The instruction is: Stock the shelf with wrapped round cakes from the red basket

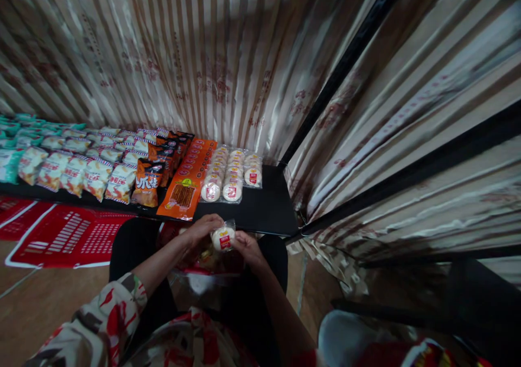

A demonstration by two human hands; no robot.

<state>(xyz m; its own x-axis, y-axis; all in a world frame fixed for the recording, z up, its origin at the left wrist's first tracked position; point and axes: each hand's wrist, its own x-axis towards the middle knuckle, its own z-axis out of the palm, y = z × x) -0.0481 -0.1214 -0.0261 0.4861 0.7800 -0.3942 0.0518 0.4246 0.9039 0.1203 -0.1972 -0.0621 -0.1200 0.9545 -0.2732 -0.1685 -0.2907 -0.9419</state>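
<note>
Our left grip (207, 226) is closed on the upper-left edge of one wrapped white disc (222, 239); our right grip (249, 249) pinches its right edge. We hold the disc label-up, just off the near edge of the black shelf (266, 209) and above a red container (238, 265) between the knees; the container's contents are too dim to identify. On the shelf, we find similar discs (232, 192) standing in three columns, the right column shorter. Left of these, we note a long orange packet (185, 188), orange-and-black bags (146, 185), white bags (95, 177) and green bags (8, 163). Behind the shelf, we see a striped curtain (211, 46).
</note>
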